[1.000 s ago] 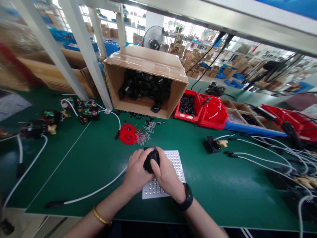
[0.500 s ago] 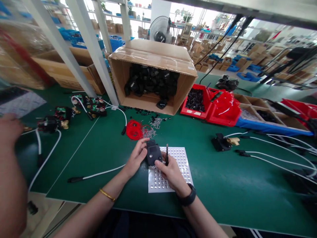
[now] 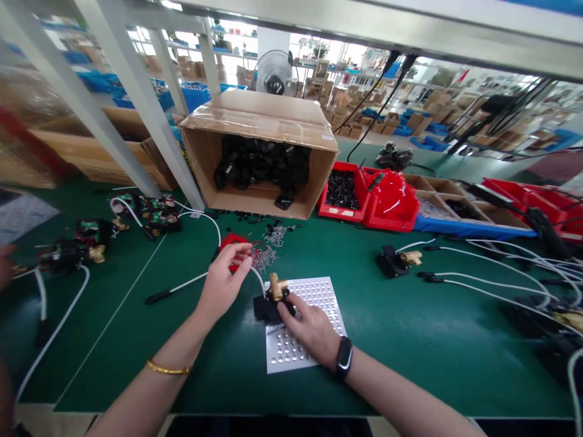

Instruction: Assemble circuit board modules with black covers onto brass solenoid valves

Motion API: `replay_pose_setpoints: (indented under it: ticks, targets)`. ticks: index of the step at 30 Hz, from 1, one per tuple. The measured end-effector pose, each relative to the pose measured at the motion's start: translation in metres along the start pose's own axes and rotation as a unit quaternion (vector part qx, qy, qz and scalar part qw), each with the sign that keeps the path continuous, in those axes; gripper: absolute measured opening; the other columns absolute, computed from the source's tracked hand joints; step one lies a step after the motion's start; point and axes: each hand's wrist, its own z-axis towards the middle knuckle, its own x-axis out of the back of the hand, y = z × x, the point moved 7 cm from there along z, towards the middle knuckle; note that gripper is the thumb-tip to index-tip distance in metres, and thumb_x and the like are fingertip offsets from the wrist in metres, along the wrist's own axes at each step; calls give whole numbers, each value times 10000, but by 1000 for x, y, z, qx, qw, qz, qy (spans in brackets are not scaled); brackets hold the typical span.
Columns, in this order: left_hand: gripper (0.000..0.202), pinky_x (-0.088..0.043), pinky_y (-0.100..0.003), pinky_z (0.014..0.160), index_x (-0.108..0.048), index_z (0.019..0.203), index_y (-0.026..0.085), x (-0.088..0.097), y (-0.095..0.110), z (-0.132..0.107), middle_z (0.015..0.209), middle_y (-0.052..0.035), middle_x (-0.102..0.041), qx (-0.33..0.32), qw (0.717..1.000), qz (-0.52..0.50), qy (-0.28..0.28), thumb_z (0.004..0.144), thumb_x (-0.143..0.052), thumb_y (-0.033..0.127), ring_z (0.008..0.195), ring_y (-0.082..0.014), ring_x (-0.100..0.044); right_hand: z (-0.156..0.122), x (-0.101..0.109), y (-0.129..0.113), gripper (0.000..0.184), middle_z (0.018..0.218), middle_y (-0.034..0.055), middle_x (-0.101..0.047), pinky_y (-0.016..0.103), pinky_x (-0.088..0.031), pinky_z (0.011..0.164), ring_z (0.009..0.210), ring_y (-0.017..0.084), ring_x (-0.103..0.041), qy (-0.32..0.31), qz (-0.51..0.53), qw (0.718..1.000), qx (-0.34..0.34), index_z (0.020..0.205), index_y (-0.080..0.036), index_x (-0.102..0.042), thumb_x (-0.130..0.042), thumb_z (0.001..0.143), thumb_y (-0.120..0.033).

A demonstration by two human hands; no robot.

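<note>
Far left of the surface (image 3: 182,346): a cluster of green-and-brass units (image 3: 91,233) with white leads, well apart from your hands.

Your left hand (image 3: 221,282) is raised over the red loops (image 3: 230,240), just beside the scatter of small metal pins (image 3: 268,255). Thumb and fingertips are drawn close together. I can't tell if anything is pinched between them.

The white cable (image 3: 195,280) runs under that hand, from a black plug end on the left to the black valve body (image 3: 266,308).

The body sits at the left edge of the perforated sheet (image 3: 319,291), with the brass fitting (image 3: 276,286) sticking up on top. Your right hand (image 3: 310,328) has its grip clamped on the body from the right, with the fingertips at the base of the fitting.

Handling, my read: rigid plastic and brass, dense for its size, top-heavy with the fitting up. The cable is stiff enough to tug it sideways. Hold the black body by its flat sides, not by the fitting or the cable. Pins and loops look light and slippery, so they need a fingertip pinch.

Right of you: another black-and-brass unit (image 3: 394,262). Behind it are the red bins (image 3: 344,194), with the tipped cardboard box (image 3: 259,127) of black parts to their left.
</note>
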Motion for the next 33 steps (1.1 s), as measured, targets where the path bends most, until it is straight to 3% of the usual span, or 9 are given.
replay_pose_setpoints:
  ticks: [5, 7, 10, 13, 17, 22, 27, 31, 33]
  targets:
    - [246, -439, -332, 857, -646, 937, 194, -27, -10, 40, 978, -44, -659, -32, 972, 204, -109, 864, -419, 254, 919, -192, -592, -14, 22, -8, 351, 1177, 125, -585, 285, -497, 576, 793, 200, -634, 6, 108, 993, 53, 1221, -228, -499, -427, 881, -181]
    - [223, -440, -313, 838, -655, 904, 207, -44, -18, 58, 952, -31, -674, -33, 958, 247, -143, 840, -441, 206, 903, -187, -600, 1, 33, 23, 243, 1012, 97, -655, 294, -503, 647, 827, 199, -632, 66, 179, 981, -37, 1056, -213, -595, -420, 889, -224]
    - [132, -447, -285, 756, -650, 812, 206, -74, -29, 85, 863, -27, -678, -36, 946, 273, -172, 770, -534, 158, 829, -187, -612, 44, 25, 97, 213, 796, 56, -676, 277, -487, 707, 770, 169, -634, 68, 213, 930, -293, 903, -182, -623, -412, 883, -206]
    - [68, -442, -279, 718, -624, 738, 186, -100, -38, 104, 798, -43, -661, -30, 933, 306, -185, 695, -623, 133, 801, -200, -610, 99, 13, 135, 130, 739, 75, -672, 276, -470, 652, 719, 189, -635, 21, 182, 911, -369, 808, -152, -629, -521, 817, -224]
    - [46, -452, -300, 719, -594, 692, 152, -116, -50, 110, 772, -64, -642, -26, 919, 337, -201, 699, -634, 132, 793, -201, -605, 137, -2, 143, 93, 817, 144, -664, 311, -446, 612, 768, 256, -635, -8, 136, 909, -394, 762, -140, -623, -589, 758, -226]
    - [52, -438, -379, 776, -573, 689, 125, -114, -56, 104, 818, -113, -625, -36, 923, 329, -197, 735, -575, 100, 853, -246, -584, 132, -17, 134, 93, 974, 146, -629, 303, -432, 675, 863, 246, -620, -39, 111, 919, -375, 840, -146, -617, -578, 759, -169]
    - [138, -428, -356, 776, -525, 636, 144, -104, -43, 106, 772, -100, -600, -27, 952, 258, -166, 699, -533, 22, 816, -231, -574, 131, -17, 141, 95, 926, 112, -643, 275, -415, 684, 858, 214, -608, -51, 126, 928, -345, 862, -154, -605, -559, 790, -195]
    - [67, -463, -299, 692, -534, 802, 146, -67, -21, 101, 747, -41, -582, -4, 981, 168, -94, 801, -468, 147, 701, -162, -569, 133, -12, 144, 143, 865, 31, -646, 231, -401, 688, 801, 150, -595, -38, 149, 938, -310, 929, -191, -586, -587, 787, -208]
    - [184, -479, -275, 647, -522, 954, 125, -38, -14, 84, 777, -44, -591, 21, 994, 95, -42, 845, -428, 239, 674, -143, -578, 134, -11, 141, 141, 853, 17, -633, 230, -398, 693, 794, 146, -586, -34, 155, 943, -293, 914, -204, -594, -607, 774, -219]
